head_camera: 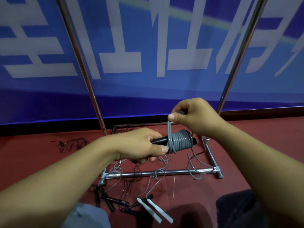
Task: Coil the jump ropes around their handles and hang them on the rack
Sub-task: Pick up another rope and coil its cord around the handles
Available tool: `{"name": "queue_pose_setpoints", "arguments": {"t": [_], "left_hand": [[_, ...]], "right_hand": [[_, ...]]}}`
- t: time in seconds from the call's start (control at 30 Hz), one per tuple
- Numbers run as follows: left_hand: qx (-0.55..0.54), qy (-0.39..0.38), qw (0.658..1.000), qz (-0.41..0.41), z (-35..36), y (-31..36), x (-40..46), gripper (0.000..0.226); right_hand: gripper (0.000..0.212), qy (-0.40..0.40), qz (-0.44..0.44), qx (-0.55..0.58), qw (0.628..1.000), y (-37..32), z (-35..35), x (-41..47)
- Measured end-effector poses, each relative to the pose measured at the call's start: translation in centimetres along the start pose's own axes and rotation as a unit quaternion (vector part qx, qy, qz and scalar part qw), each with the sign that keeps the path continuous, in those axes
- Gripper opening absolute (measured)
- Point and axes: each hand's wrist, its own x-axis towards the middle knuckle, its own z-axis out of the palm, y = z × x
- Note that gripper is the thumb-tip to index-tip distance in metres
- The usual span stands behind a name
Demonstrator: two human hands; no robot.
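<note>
My left hand (pixel 141 145) grips the black handles (pixel 160 140) of a jump rope, thumb pressing the last turn of the cord. A grey cord (pixel 180 139) is wound in many tight turns around the handles' right part. My right hand (pixel 195 117) is just above, pinching the free end of the cord (pixel 169 129), which runs up taut from the coil. The metal rack (pixel 164 173) stands behind and below, its two uprights rising at left and right. On the floor lie a rope with white handles (pixel 154 209), a loose grey cord (pixel 192 163), and black-handled ropes (pixel 108 201).
A blue banner with large white characters (pixel 148 55) covers the wall behind the rack. The floor is red-brown (pixel 32 155). A thin dark cord (pixel 70 144) lies tangled at the left. My knees show at the bottom edge.
</note>
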Motion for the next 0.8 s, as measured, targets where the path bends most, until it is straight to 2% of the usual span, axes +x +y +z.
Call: {"name": "queue_pose_setpoints", "arguments": {"t": [0.13,0.37,0.53,0.6,0.67,0.77,0.8], "left_hand": [[-0.103,-0.052,0.993,0.011,0.0,-0.2,-0.1,0.012],[-0.058,-0.072,0.994,0.061,0.3,-0.2,-0.5,0.017],[-0.079,-0.044,0.988,0.123,-0.4,0.4,-0.8,0.009],[-0.097,-0.029,0.983,0.150,-0.6,0.5,-0.9,0.022],[-0.122,-0.012,0.978,0.167,-0.9,0.5,-1.1,0.036],[-0.185,0.009,0.963,0.198,-0.9,0.6,-1.2,0.043],[-0.204,0.020,0.957,0.206,-0.8,0.8,-1.2,0.046]], "right_hand": [[0.018,0.008,0.018,0.077,0.997,0.0,-0.2,-0.1],[0.014,-0.117,0.057,0.138,0.982,0.5,-0.3,0.0],[0.019,-0.177,0.090,0.291,0.936,0.6,-0.3,0.1],[0.022,-0.187,0.074,0.321,0.926,0.6,-0.3,0.2],[0.009,-0.182,0.048,0.292,0.938,0.6,-0.2,0.2],[0.035,-0.158,0.065,0.277,0.946,0.4,0.2,0.3],[0.034,-0.156,0.070,0.289,0.942,0.1,0.3,0.3]]}}
